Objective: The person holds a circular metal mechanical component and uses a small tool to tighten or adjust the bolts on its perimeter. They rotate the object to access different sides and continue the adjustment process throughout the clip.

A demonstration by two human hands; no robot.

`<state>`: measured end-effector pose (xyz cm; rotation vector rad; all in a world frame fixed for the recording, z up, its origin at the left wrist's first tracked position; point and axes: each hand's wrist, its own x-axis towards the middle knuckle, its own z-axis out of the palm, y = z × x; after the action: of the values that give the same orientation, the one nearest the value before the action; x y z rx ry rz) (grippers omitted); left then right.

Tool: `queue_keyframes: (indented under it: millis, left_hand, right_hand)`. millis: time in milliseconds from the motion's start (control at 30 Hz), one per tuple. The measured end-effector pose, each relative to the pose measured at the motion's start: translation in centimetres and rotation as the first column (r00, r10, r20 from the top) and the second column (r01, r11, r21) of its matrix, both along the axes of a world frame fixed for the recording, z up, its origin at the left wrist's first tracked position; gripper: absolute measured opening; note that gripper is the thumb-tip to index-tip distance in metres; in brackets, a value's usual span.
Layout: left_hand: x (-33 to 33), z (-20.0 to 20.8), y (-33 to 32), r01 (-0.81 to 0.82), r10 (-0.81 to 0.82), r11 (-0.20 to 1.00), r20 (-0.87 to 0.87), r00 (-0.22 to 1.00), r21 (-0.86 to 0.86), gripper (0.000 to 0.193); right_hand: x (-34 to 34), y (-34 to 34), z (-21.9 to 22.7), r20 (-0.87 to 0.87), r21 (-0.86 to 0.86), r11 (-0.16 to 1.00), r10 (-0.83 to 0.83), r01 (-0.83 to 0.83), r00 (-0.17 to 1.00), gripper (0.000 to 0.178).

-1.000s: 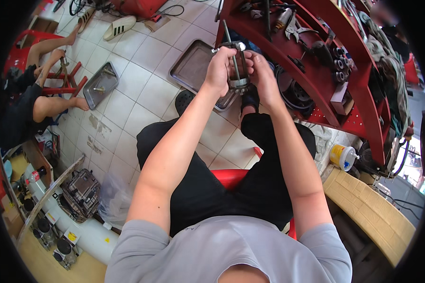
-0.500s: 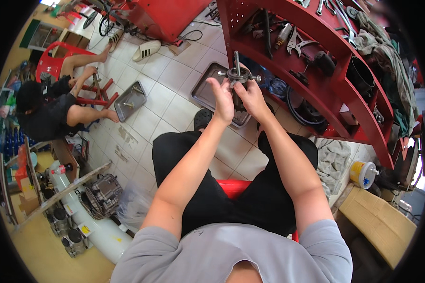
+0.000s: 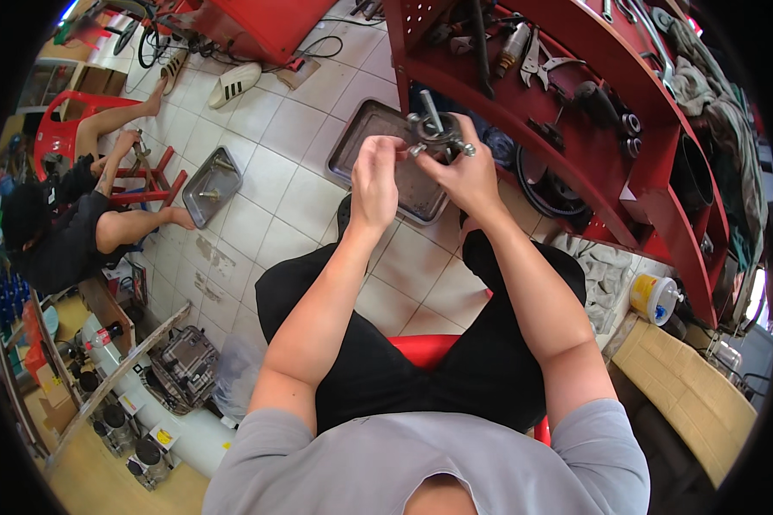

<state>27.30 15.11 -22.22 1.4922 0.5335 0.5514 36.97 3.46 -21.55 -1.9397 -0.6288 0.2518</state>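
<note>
Over a shallow metal tray [image 3: 349, 136] I hold a round dark metal part [image 3: 435, 129] with a rod standing up from its middle and bolts at its sides. My right hand [image 3: 471, 178] is wrapped round its right side, thumb toward the near bolt. On the other side my left hand [image 3: 374, 184] is closed, fingertips pinching at the part's left edge by a bolt. The fingertips are partly hidden, so their exact hold is hard to see.
A red tool shelf [image 3: 524, 112] with wrenches and pliers stands close at the right. Leftward, a person in black [image 3: 69, 223] sits by another tray [image 3: 214, 186]. A white-and-yellow bucket [image 3: 653, 297] and rags [image 3: 593, 270] lie near my right knee. A white cylinder [image 3: 176, 425] stands at lower left.
My left hand has turned and its spread fingers have closed in at the part's left edge. The part is tilted more, and my right hand has shifted round its right side.
</note>
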Motion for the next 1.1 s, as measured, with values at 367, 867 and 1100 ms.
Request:
queue_keyframes:
  millis: [367,867,1100]
  left_hand:
    - [-0.1,2.5,-0.5,0.069,-0.052,0.866,-0.047,0.998,0.495,0.021]
    - [-0.2,2.6,-1.0,0.140,-0.157,0.726,-0.035,0.987,0.674,0.019]
    - [-0.3,3.3,-1.1,0.183,-0.164,0.797,-0.085,0.983,0.575,0.021]
  right_hand:
    - [0.7,-0.7,-1.2,0.237,0.090,0.991,-0.122,0.103,0.964,0.061]
    - [1.1,-1.4,0.1,0.505,0.146,0.989,-0.098,0.026,0.858,0.055]
    - [1.1,-1.5,0.3,0.509,0.146,0.989,-0.091,0.018,0.856,0.056]
